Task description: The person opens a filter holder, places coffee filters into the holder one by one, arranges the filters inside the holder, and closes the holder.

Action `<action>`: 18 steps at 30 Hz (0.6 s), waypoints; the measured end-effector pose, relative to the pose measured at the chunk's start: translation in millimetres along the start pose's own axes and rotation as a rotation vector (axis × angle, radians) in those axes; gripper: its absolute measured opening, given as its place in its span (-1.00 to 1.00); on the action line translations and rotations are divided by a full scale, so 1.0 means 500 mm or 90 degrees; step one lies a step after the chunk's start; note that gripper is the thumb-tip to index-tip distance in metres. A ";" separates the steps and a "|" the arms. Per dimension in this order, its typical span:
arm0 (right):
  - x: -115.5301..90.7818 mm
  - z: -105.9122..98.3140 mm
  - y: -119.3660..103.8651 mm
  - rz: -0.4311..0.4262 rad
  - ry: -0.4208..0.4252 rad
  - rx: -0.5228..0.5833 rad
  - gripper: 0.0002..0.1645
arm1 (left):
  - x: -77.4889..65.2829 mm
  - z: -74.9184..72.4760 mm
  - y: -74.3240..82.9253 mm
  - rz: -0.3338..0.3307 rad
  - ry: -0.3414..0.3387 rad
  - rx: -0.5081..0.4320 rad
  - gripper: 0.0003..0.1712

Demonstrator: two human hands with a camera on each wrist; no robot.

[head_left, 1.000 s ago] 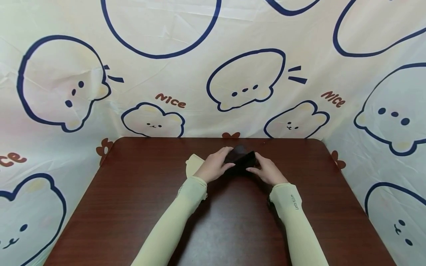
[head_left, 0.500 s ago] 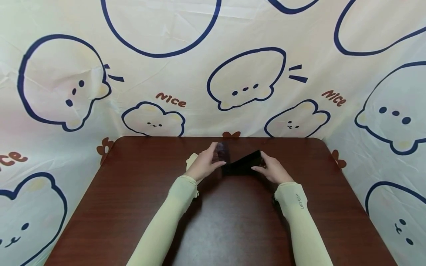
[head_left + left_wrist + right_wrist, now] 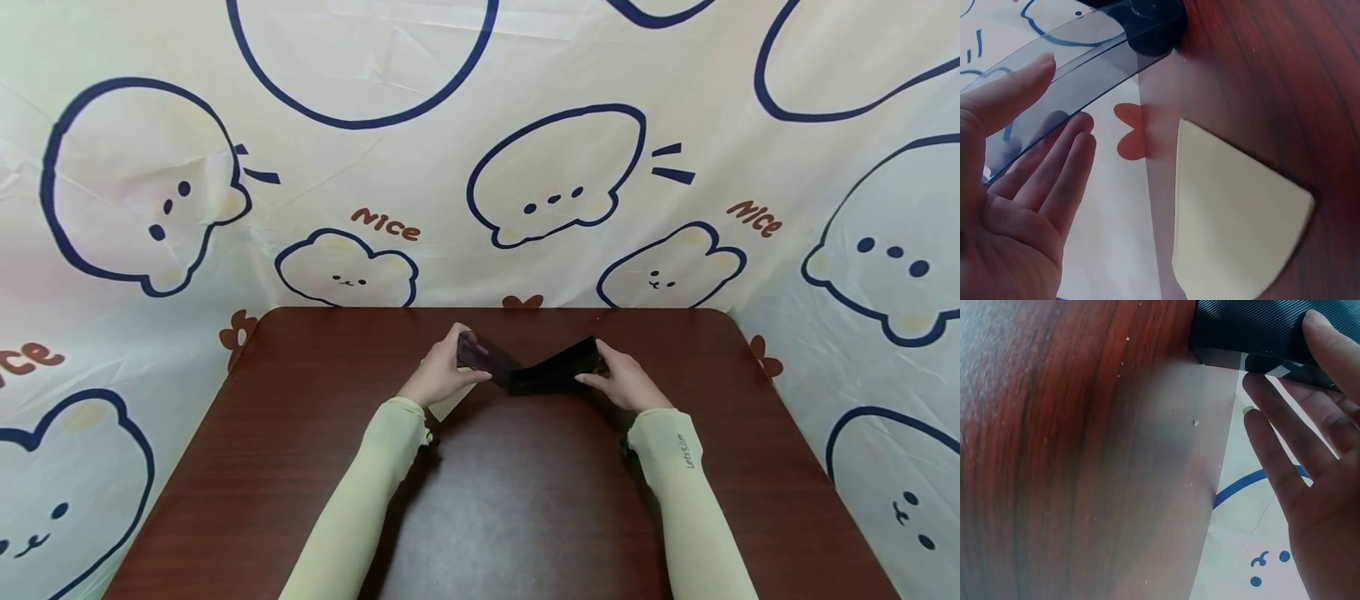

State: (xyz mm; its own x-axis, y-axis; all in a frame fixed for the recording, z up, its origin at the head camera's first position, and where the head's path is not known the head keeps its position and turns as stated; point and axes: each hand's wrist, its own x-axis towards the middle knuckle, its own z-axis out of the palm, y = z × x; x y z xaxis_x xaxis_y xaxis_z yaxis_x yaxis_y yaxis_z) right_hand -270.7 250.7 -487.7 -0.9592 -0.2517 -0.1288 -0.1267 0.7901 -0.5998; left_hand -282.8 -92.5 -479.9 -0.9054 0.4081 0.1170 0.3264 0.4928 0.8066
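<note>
A ribbed black box (image 3: 555, 372) with a see-through smoky lid (image 3: 486, 357) stands near the back of the table, its lid swung out to the left. My left hand (image 3: 438, 373) pinches the lid between thumb and fingers. In the left wrist view the clear lid (image 3: 1075, 78) joins the dark box at its far end. My right hand (image 3: 624, 379) grips the right end of the black box, thumb on the ribbed face. Under and beside my left hand lies a beige fan-shaped stack like cone coffee filters (image 3: 1238, 212), partly hidden in the head view.
The dark reddish-brown wooden table (image 3: 525, 500) ends at a back edge just behind the box. A cream curtain (image 3: 442, 183) printed with cartoon bears hangs around it on the back and sides.
My left hand has moved left and swung the lid down and outward from the black box. My right hand has shifted slightly right with the box.
</note>
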 end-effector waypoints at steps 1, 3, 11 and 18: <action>0.000 0.000 0.001 0.000 -0.001 0.002 0.03 | -0.001 -0.002 -0.002 -0.001 -0.006 -0.008 -0.34; -0.001 -0.001 0.001 -0.003 0.002 0.007 0.02 | -0.003 -0.005 -0.005 -0.007 -0.018 -0.025 -0.37; -0.003 -0.003 0.004 -0.013 0.007 0.006 0.05 | -0.002 -0.008 -0.008 -0.005 -0.025 -0.041 -0.38; -0.001 0.002 0.009 0.003 -0.001 0.008 0.07 | -0.004 -0.005 -0.010 -0.008 -0.018 -0.028 -0.37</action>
State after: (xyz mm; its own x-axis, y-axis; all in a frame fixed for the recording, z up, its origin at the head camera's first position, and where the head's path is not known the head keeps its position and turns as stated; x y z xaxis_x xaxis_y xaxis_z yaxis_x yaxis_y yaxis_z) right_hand -270.7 254.1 -491.1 -0.9596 -0.2480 -0.1327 -0.1187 0.7847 -0.6084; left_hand -283.4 -97.6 -482.6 -0.9010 0.4242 0.0907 0.3025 0.4646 0.8323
